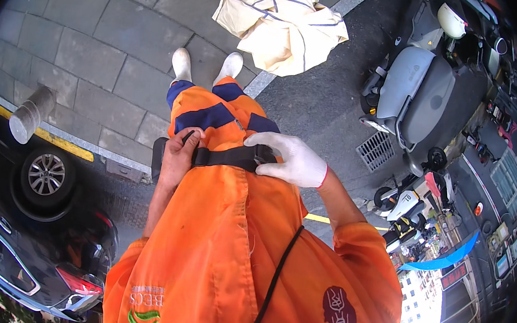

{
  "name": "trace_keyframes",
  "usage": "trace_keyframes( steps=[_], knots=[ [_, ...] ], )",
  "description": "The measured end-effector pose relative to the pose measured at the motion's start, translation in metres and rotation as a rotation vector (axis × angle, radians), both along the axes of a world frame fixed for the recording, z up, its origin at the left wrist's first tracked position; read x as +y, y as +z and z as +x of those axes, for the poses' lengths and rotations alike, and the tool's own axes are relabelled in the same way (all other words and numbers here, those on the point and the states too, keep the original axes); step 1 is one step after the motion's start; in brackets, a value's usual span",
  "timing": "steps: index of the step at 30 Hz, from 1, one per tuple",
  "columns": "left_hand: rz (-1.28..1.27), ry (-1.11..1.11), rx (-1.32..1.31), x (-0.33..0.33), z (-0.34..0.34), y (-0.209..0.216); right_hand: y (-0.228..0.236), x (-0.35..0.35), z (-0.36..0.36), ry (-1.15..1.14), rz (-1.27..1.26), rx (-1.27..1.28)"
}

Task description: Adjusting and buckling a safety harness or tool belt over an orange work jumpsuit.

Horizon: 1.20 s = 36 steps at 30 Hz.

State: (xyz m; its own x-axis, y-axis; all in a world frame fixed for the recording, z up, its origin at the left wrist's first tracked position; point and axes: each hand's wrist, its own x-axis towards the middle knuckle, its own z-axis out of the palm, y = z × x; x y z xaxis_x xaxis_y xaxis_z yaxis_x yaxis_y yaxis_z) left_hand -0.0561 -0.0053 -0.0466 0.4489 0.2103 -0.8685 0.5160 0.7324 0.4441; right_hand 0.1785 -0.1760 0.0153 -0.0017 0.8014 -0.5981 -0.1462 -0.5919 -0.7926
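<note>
A black waist belt (226, 159) runs across the front of my orange work clothes. My left hand (178, 156), bare, is closed at the belt's left part, its fingers curled round a black strap end. On the other side my right hand (295, 160), in a white knitted glove, grips the belt, with the thumb below and the fingers above. Part of the belt under the glove is hidden. Beside my left wrist hangs a black pouch-like item (158, 158). A thin black cord (275, 270) lies down my jacket.
A cream cloth bundle with dark piping (285, 25) lies ahead of my white boots (182, 64) on paving by a kerb. Parked scooters (414, 93) and a drain grate (375, 150) are at right. A stone bollard (31, 115) and dark car (31, 226) stand at left.
</note>
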Motion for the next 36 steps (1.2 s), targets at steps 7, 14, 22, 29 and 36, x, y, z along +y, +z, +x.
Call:
trace_keyframes(
  steps=[7,14,22,29,36],
  knots=[
    [-0.001,0.016,-0.023,0.0,-0.003,0.0,0.023,0.01,0.011,0.152,-0.097,-0.195],
    [0.022,-0.001,0.01,-0.001,-0.003,0.003,0.027,-0.003,0.044,0.315,-0.001,-0.209],
    [0.022,0.001,0.049,-0.004,0.002,0.003,0.008,0.027,0.078,0.376,0.014,-0.085],
    [-0.015,0.05,-0.024,-0.005,-0.007,0.003,0.009,0.052,0.089,0.584,-0.051,0.115],
    [-0.016,0.057,-0.051,-0.003,-0.007,0.004,0.015,0.038,0.074,0.171,-0.118,0.284]
  ],
)
